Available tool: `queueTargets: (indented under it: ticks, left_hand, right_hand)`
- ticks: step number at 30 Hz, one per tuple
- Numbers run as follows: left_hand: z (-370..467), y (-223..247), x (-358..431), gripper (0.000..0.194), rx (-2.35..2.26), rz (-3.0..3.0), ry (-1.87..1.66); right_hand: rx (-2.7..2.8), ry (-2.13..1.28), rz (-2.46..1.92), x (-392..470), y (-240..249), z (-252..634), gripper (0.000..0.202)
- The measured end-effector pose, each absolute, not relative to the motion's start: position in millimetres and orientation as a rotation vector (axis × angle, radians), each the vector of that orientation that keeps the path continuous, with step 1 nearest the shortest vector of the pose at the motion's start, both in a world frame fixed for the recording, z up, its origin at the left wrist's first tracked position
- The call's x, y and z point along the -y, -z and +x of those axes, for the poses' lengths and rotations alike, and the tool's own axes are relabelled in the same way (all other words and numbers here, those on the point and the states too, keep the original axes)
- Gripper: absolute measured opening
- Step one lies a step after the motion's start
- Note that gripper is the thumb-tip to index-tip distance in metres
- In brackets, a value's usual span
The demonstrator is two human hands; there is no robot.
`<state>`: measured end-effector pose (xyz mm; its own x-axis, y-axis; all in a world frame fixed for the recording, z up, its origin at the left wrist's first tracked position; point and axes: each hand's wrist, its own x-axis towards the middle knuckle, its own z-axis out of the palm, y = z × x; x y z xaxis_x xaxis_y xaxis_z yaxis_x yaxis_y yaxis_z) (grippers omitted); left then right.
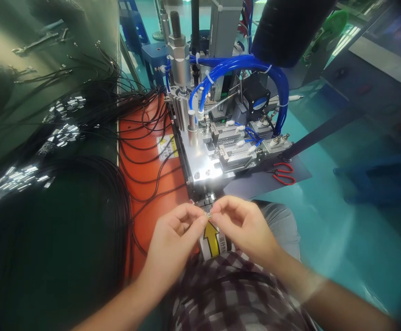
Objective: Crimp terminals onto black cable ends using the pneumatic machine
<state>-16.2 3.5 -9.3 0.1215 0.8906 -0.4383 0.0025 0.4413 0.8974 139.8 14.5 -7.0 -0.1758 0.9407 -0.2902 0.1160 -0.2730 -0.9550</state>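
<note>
My left hand [178, 230] and my right hand [242, 225] meet in front of the machine, each with thumb and forefinger pinched together. Between the fingertips shows a tiny gold-coloured piece [209, 216], too small to name; both pinches close on it. Just below lies a white label [206, 248] with a yellow arrow [213, 239]. Directly beyond my fingers is the small metal fixture [205, 199] at the near end of the machine [200, 161].
Black cables [152, 158] run over an orange surface [141, 177] from a large bundle with shiny metal ends [23, 181] on the left. Blue air hoses [279, 87] arch over the machine. Red-handled pliers [285, 174] lie at right. A wrench [35, 43] lies far left.
</note>
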Motion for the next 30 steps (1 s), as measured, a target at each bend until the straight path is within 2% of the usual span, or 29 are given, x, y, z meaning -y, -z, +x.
queueTargets:
  ticks: [11,20,30]
  left_hand:
    - [-16,12,-5,0.023,-1.266,0.923,-0.816]
    - [-14,7,-4,0.019,-1.268,0.932,-0.793]
    - [-13,8,-5,0.018,-1.289,0.956,-0.683]
  right_hand:
    - [1.104,-1.751,-1.354,-18,0,142,0.009]
    - [1.100,-1.778,-1.341,-20,2,143,0.009]
    - [1.558,-1.598,-1.443,-18,-3,151,0.013]
